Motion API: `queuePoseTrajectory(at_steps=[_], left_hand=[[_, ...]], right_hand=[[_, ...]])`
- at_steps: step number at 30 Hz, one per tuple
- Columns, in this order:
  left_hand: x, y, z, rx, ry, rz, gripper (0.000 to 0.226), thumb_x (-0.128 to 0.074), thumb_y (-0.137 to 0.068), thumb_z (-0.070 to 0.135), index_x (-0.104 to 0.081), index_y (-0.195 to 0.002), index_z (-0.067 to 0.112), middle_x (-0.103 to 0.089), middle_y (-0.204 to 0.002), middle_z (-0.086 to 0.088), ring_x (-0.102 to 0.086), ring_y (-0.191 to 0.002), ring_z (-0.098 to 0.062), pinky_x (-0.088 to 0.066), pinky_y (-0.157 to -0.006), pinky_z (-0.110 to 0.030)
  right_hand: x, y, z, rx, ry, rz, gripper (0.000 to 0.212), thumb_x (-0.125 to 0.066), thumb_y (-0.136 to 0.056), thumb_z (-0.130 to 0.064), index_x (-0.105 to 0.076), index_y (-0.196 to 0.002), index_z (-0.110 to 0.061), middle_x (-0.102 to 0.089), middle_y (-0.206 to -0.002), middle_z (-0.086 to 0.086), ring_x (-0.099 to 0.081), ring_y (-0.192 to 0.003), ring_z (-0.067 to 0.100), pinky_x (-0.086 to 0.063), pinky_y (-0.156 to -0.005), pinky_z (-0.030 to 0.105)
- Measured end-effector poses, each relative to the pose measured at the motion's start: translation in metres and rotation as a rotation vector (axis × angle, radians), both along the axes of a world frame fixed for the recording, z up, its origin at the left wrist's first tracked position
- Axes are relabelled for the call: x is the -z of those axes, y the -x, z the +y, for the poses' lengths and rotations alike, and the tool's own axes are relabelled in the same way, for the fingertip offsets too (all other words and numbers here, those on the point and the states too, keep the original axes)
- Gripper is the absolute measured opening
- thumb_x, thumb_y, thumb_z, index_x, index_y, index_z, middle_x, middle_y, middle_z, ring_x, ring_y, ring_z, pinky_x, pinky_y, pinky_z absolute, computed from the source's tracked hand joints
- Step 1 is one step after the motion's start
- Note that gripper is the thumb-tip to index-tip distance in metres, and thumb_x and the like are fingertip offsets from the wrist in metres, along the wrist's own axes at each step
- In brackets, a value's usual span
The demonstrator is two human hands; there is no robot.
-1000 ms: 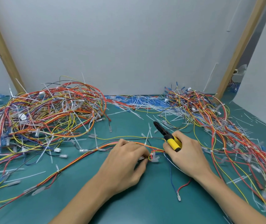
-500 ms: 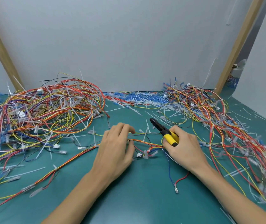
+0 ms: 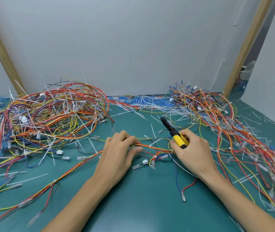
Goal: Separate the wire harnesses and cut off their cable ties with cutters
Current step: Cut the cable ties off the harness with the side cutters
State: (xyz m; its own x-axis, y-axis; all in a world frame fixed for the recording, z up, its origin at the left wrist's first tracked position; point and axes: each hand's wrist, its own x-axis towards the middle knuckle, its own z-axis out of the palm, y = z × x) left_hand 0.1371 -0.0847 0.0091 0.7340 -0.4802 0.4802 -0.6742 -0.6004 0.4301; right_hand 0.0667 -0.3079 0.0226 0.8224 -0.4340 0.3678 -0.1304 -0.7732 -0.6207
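A wire harness (image 3: 151, 147) of red, orange and yellow strands runs across the green mat between my hands and trails down to the lower left. My left hand (image 3: 118, 152) pinches this bundle between fingers and thumb. My right hand (image 3: 192, 151) grips the yellow-handled cutters (image 3: 175, 133), their black jaws pointing up and left, away from the harness, and its thumb side also touches the bundle's right end. A white cable tie (image 3: 156, 141) sits on the strands between the hands. Small white connectors (image 3: 145, 161) hang just below.
A large tangled pile of harnesses (image 3: 46, 118) fills the left side, another pile (image 3: 230, 131) spreads along the right. Cut white ties and blue bits (image 3: 143, 101) litter the back by the grey wall. Loose blue and red leads (image 3: 183, 188) lie near my right wrist.
My left hand has slid left along the harness, stretching the bundle out between the hands. The right hand with the cutters stayed roughly in place.
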Motion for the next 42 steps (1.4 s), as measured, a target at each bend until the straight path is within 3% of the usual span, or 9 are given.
queuePoseTrajectory(at_steps=[3,8,11,14,24,30,33,37,42], left_hand=[[0.000,0.002,-0.003,0.017,0.051,-0.008,0.017,-0.059,-0.096,0.045,-0.065,-0.095,0.029,-0.048,-0.091,0.011,-0.049,-0.086,-0.013,-0.036,-0.077,-0.033],[0.000,0.000,-0.003,0.009,0.125,0.007,0.016,-0.059,-0.096,0.044,-0.065,-0.090,0.031,-0.049,-0.086,0.012,-0.049,-0.077,-0.011,-0.040,-0.077,-0.036],[-0.002,-0.005,0.000,-0.039,0.256,0.031,0.013,-0.067,-0.094,0.037,-0.069,-0.084,0.029,-0.051,-0.075,0.009,-0.048,-0.069,-0.009,-0.042,-0.069,-0.037],[-0.005,-0.011,0.004,-0.124,0.325,0.028,0.015,-0.068,-0.093,0.038,-0.074,-0.084,0.027,-0.055,-0.068,0.007,-0.047,-0.063,-0.010,-0.038,-0.060,-0.033],[-0.006,-0.015,0.008,-0.141,0.395,0.085,0.018,-0.067,-0.093,0.038,-0.075,-0.085,0.025,-0.059,-0.070,0.004,-0.047,-0.065,-0.010,-0.042,-0.061,-0.036],[-0.006,-0.016,0.009,-0.145,0.408,0.091,0.017,-0.068,-0.093,0.038,-0.076,-0.084,0.025,-0.061,-0.070,0.005,-0.049,-0.066,-0.011,-0.042,-0.061,-0.035],[-0.006,-0.018,0.011,-0.184,0.408,0.100,0.020,-0.067,-0.093,0.039,-0.076,-0.083,0.024,-0.057,-0.066,0.006,-0.047,-0.063,-0.011,-0.041,-0.060,-0.036],[-0.006,-0.020,0.011,-0.232,0.404,0.127,0.026,-0.065,-0.092,0.044,-0.075,-0.079,0.024,-0.042,-0.050,0.007,-0.040,-0.052,-0.010,-0.030,-0.053,-0.031],[-0.006,-0.015,0.010,-0.205,0.397,0.112,0.025,-0.065,-0.093,0.043,-0.075,-0.078,0.025,-0.046,-0.047,0.011,-0.042,-0.050,-0.008,-0.028,-0.051,-0.029]], right_hand=[[-0.001,0.000,0.000,0.003,0.000,-0.004,0.015,-0.072,-0.083,-0.030,-0.060,-0.079,-0.022,-0.057,-0.062,-0.004,-0.054,-0.066,0.008,-0.033,-0.057,0.017],[-0.003,0.002,0.000,0.004,-0.010,0.003,0.020,-0.072,-0.083,-0.028,-0.058,-0.075,-0.016,-0.055,-0.061,0.001,-0.051,-0.065,0.020,-0.038,-0.059,0.023],[-0.007,0.004,0.000,0.010,0.015,-0.056,0.015,-0.074,-0.081,-0.023,-0.060,-0.075,-0.019,-0.057,-0.066,-0.002,-0.053,-0.066,0.011,-0.035,-0.058,0.016],[-0.013,0.007,-0.001,-0.021,0.059,-0.175,0.018,-0.078,-0.078,-0.021,-0.068,-0.090,-0.030,-0.065,-0.082,-0.009,-0.058,-0.081,-0.004,-0.039,-0.067,0.007],[-0.015,0.009,-0.002,-0.188,0.063,-0.459,0.041,-0.072,-0.086,-0.049,-0.069,-0.125,-0.035,-0.068,-0.092,-0.013,-0.066,-0.087,0.010,-0.046,-0.081,0.017],[-0.023,0.010,-0.003,-0.137,0.089,-0.351,0.036,-0.069,-0.083,-0.059,-0.068,-0.117,-0.045,-0.066,-0.087,-0.015,-0.063,-0.082,0.009,-0.047,-0.071,0.022],[-0.021,0.010,-0.009,-0.067,0.153,-0.214,0.041,-0.083,-0.070,-0.037,-0.065,-0.105,-0.036,-0.067,-0.091,-0.019,-0.063,-0.087,0.001,-0.046,-0.077,0.018],[-0.014,0.007,-0.012,-0.068,0.276,-0.121,0.043,-0.087,-0.059,-0.017,-0.063,-0.093,-0.026,-0.062,-0.084,-0.012,-0.051,-0.086,0.015,-0.027,-0.073,0.019],[-0.010,0.009,-0.008,-0.027,0.416,-0.040,0.034,-0.086,-0.063,-0.040,-0.066,-0.089,-0.031,-0.059,-0.078,-0.014,-0.052,-0.076,0.021,-0.037,-0.064,0.031]])
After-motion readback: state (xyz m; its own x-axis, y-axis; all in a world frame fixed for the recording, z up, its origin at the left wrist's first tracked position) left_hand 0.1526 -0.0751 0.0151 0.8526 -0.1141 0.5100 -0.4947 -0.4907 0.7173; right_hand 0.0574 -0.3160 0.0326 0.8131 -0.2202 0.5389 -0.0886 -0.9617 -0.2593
